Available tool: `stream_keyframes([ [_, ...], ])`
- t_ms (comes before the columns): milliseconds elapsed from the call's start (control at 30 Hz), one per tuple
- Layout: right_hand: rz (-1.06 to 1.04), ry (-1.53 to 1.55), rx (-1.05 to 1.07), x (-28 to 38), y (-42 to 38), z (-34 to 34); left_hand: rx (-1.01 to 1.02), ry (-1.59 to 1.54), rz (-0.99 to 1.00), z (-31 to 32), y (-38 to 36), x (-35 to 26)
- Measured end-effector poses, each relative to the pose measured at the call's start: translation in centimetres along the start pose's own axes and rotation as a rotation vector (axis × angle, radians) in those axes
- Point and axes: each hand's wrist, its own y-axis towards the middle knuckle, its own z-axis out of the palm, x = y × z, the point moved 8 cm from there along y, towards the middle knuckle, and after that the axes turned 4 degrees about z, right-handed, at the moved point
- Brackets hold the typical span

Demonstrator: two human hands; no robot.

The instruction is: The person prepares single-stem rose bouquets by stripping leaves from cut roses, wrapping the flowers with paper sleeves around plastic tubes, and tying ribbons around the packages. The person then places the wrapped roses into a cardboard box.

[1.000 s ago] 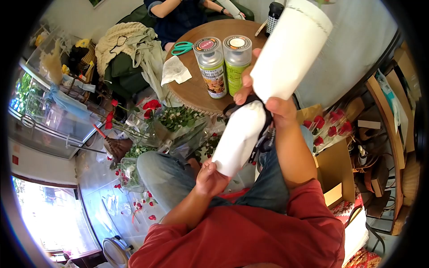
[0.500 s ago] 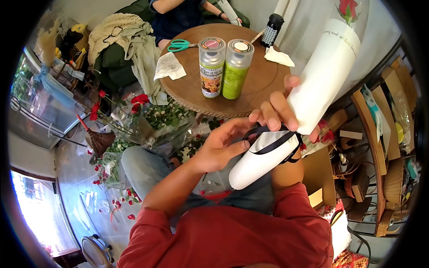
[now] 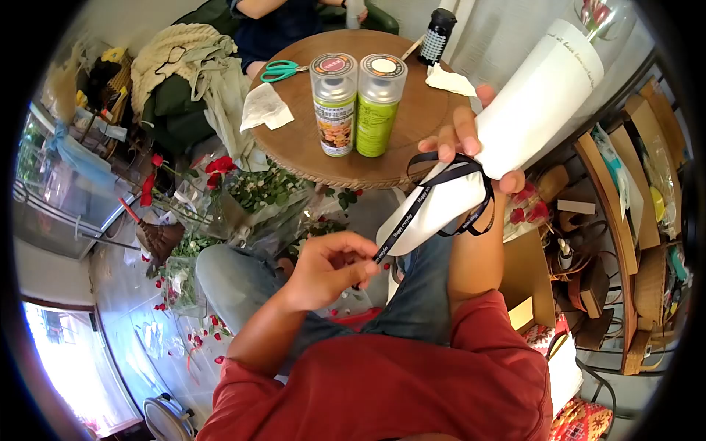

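Note:
A single red rose (image 3: pixel 593 12) stands in a white paper wrap (image 3: pixel 540 95) with printed lettering along its top edge. My right hand (image 3: pixel 460 136) is closed around the wrap's narrow waist, holding it tilted above my lap. Black ribbon (image 3: pixel 423 202) with white lettering is looped and tied at that waist. Lower down, my left hand (image 3: pixel 334 268) pinches one ribbon end and draws it taut. Below the tie, the wrap's white lower part flares toward my left hand. My right palm is hidden behind the paper.
On the round wooden table (image 3: pixel 294 151) stand two spray cans (image 3: pixel 379 110), with teal scissors (image 3: pixel 283 70), crumpled tissues (image 3: pixel 268 106) and a black bottle (image 3: pixel 437 37). Cut roses and greenery (image 3: pixel 261 187) lie at left. Another person (image 3: pixel 276 29) sits behind. Shelves (image 3: pixel 618 242) stand right.
My left hand has moved down and left, pulling the ribbon end out straight. The loop at the waist now stands beneath my right fingers. The wrap has shifted slightly upward.

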Motion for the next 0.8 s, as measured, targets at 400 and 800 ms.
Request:
stream_keyframes([
  [400, -0.036, -0.198, -0.282, 2.9, -1.0, -1.4, 0.093, 0.657, -0.247, -5.3, -0.3, 8.1],
  [800, 0.046, -0.422, -0.270, 3.4, -0.1, 2.7, 0.288, -0.538, -0.132, 7.7, 5.6, 9.3],
])
